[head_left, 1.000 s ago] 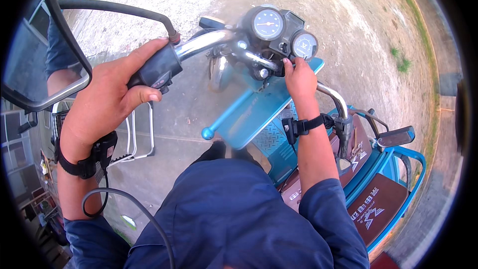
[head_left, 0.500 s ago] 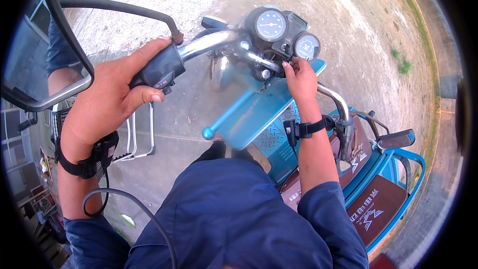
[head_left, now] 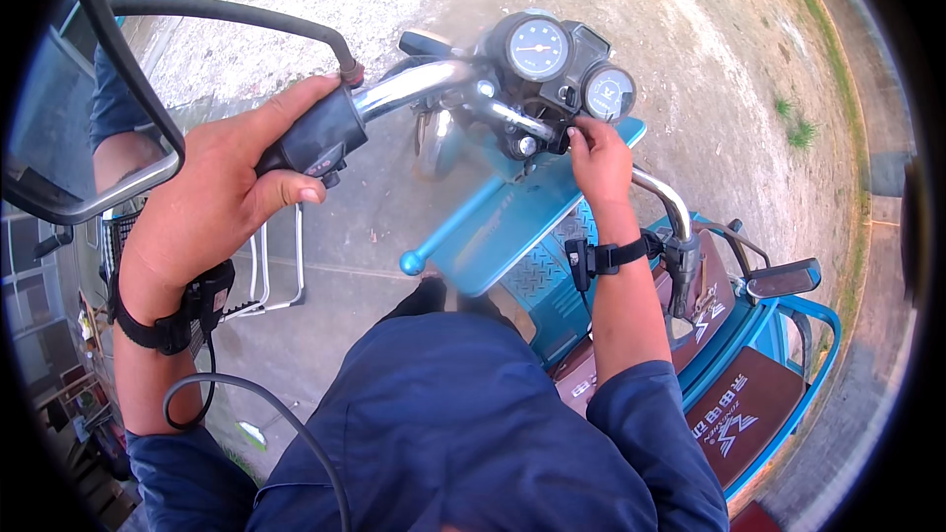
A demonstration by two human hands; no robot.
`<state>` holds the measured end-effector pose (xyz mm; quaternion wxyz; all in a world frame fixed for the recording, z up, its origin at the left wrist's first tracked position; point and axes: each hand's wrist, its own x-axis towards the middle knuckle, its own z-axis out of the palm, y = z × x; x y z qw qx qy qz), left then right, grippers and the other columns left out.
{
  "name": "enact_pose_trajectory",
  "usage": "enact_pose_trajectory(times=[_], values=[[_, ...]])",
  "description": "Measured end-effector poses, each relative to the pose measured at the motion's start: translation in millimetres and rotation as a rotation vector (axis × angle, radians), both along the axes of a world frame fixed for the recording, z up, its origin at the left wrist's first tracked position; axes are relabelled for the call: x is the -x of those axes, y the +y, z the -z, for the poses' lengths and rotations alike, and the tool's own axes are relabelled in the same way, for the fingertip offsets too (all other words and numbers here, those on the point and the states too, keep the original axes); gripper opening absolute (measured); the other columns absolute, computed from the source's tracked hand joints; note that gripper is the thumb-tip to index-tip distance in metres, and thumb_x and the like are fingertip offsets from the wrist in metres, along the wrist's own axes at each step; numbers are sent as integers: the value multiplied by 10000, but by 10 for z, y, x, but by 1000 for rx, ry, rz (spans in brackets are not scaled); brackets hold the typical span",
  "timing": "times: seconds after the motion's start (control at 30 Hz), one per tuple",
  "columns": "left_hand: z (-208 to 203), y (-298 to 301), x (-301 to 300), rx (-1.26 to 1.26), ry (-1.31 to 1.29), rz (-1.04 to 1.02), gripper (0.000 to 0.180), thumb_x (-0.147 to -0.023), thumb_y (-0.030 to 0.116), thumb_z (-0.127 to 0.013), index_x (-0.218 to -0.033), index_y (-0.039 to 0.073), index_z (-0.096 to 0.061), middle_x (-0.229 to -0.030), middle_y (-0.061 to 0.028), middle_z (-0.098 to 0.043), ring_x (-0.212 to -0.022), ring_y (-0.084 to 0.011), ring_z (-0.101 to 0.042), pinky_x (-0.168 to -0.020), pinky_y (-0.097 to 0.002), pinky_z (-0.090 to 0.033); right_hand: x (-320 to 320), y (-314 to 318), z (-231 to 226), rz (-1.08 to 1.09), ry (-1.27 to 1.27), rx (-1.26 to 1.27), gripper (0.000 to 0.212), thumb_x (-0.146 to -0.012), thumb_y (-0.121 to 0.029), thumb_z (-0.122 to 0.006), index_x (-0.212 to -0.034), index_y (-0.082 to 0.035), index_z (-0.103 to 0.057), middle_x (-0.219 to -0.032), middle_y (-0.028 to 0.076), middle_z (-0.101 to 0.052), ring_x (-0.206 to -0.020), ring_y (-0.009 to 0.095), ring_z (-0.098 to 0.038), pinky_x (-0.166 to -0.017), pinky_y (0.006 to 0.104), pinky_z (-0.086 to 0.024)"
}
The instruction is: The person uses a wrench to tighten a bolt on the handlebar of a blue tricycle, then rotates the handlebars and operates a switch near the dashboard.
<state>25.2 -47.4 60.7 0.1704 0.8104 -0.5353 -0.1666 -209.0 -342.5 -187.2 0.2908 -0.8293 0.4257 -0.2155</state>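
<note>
OUTDOORS: On grey concrete [head_left: 345, 227] edged w/ pale gravel [head_left: 690, 59], we stand at the chrome tubular handlebar [head_left: 409, 91] of a blue metal vehicle [head_left: 557, 320]; the bar runs from upper L, past the dash, round to our R. Our L hand [head_left: 212, 182] is closed round the black cylindrical grip [head_left: 313, 138] at the bar's L end, index finger along the far side, thumb along the near, other fingers hidden. Our R hand [head_left: 603, 166] is at the small black fitting [head_left: 558, 137] just below two round, white-marked dials [head_left: 539, 47], thumb & index tips drawn close together; we can't tell if they've hold of it or merely touch it.

Below the fitting, approx. centre: a flat, translucent blue panel [head_left: 542, 202]. Upper L, nr our L hand: a dark-framed rectangular mirror [head_left: 59, 128]. Lower R: brown seat pads w/ white lettering [head_left: 739, 414]. We wear black wrist straps [head_left: 621, 254] on both arms & a dark-blue top [head_left: 473, 424].
</note>
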Motion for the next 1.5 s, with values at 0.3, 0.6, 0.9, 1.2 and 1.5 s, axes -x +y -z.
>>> enact_pose_trajectory(times=[0.3, 0.6, 0.9, 1.2, 1.5], values=[[6, -5, -5, -8, 11, -6, 923, -773, 686, -648, -1487, 122, -494, -959, -217, -680, -858, -409, -686, -792, -405, -524, 7, -21, -20, 1, 86, 71, 200, -934, -224, -703, -1013, -44, -740, -865, 149, -732, -788, 291, -715, -712, 380, -546], [22, 2, -10, 17, 9, 3, 918, -769, 670, -663, -1486, 121, -495, -967, -217, -683, -872, -399, -690, -802, -399, -527, -1, -38, 24, 27, 44, -15, 232, -899, -223, -721, -1048, -46, -743, -963, 181, -731, -877, 360, -699, -799, 429, -552], [18, 17, -12, -1, -1, -4, 912, -774, 665, -664, -1489, 126, -492, -922, -215, -666, -838, -415, -670, -777, -406, -521, -7, -28, -8, -47, 157, 24, 276, -897, -222, -727, -1100, -35, -744, -974, 189, -740, -875, 339, -722, -786, 407, -562], [22, 16, -17, -2, 7, -8, 907, -777, 667, -660, -1487, 127, -494, -916, -217, -661, -824, -412, -667, -760, -409, -513, -19, 34, -35, -94, 176, 134, 259, -875, -239, -737, -1071, -70, -752, -1043, 161, -729, -936, 366, -695, -829, 449, -560], [13, 15, -25, -12, 24, -12, 900, -774, 641, -681, -1477, 109, -500, -975, -238, -670, -884, -434, -671, -795, -412, -521, 45, 41, -82, -137, 122, 170, 240, -893, -200, -690, -1087, -72, -752, -1001, 138, -698, -925, 356, -685, -831, 448, -558]])
